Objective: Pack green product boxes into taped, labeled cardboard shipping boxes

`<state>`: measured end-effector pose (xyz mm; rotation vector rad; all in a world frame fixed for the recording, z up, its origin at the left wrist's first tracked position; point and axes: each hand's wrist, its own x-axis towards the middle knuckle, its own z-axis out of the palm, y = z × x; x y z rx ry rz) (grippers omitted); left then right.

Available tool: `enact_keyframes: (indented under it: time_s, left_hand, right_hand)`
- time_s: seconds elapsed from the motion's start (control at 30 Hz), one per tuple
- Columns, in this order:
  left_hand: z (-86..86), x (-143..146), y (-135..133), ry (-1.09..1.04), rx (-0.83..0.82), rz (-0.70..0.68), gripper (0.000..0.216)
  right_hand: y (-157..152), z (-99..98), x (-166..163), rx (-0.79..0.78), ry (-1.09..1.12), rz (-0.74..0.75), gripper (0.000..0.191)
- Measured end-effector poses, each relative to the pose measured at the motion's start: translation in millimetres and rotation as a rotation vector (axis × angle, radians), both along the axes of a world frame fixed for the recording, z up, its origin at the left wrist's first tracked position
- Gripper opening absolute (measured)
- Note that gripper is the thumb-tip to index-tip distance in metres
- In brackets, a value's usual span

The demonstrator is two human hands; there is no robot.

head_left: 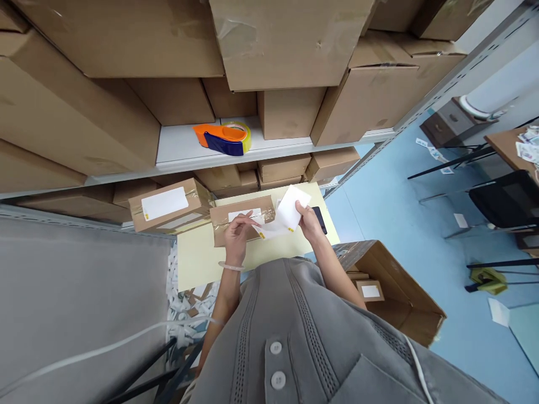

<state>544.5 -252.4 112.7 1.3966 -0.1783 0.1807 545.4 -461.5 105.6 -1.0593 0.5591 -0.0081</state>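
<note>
My left hand (237,233) is closed in a pinch on the edge of a white label sheet (283,216), just over a small taped cardboard box (242,216) lying on a pale yellow table (197,261). My right hand (309,220) grips the other side of the same sheet, holding it lifted above the table. A white label is on the box's top. A black phone (320,217) lies right behind my right hand.
A second labelled box (168,206) rests at the table's far left. An orange and blue tape dispenser (223,138) sits on the shelf among large cartons. An open carton (391,292) with small boxes stands on the blue floor at right. Paper scraps (185,306) lie below left.
</note>
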Motion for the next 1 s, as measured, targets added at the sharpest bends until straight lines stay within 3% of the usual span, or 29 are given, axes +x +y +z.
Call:
enact_keyframes:
  time_s: [0.23,0.4,0.57,0.77,0.9,1.0]
  left_hand:
    - [-16.2,-16.7,4.8,0.040,-0.061,-0.104,0.041]
    - [-14.8,-17.3,7.6,0.164,-0.113,-0.226,0.063]
    - [-11.9,-11.4,4.3,0.228,0.163,-0.259,0.036]
    - [-4.3,-5.7,-9.3,0.076,0.427,-0.250,0.031]
    - [-0.5,-6.8,-16.0,0.128,0.492,-0.296,0.027]
    - [-2.1,-8.8,-17.6,0.182,0.494,-0.255,0.027]
  right_hand:
    - [-4.4,-7.3,6.6,0.082,-0.048,-0.193,0.027]
    - [1.0,-8.6,7.1,0.094,-0.055,-0.174,0.027]
    - [8.0,-5.8,5.7,0.123,-0.051,-0.150,0.024]
    - [17.2,-2.6,-1.2,0.106,-0.052,-0.042,0.031]
    - [25.9,-1.1,-7.8,0.076,-0.025,0.042,0.039]
    - [26.1,-5.4,-9.5,-0.003,0.016,0.132,0.042]
